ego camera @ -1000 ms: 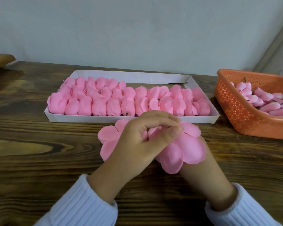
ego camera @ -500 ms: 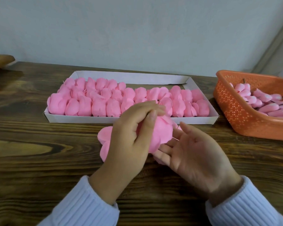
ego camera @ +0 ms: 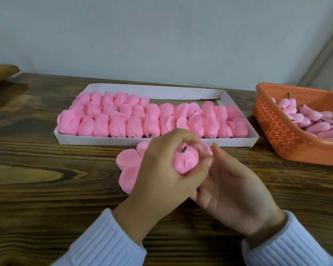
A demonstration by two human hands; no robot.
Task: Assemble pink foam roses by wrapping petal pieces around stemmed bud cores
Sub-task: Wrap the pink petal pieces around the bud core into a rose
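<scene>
You're working at a dark, heavily grained wooden table (ego camera: 46, 189). Directly on it sit a shallow white cardboard tray (ego camera: 94, 140) at the back, an orange perforated plastic basket (ego camera: 277, 131) to your right, and flat pink foam petal pieces (ego camera: 128, 160) near the tray's front wall.

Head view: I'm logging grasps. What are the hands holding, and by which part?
The left hand grips a wrapped pink rose around its petal body, stem tip up; the right hand lies open alongside, holding nothing.
</scene>
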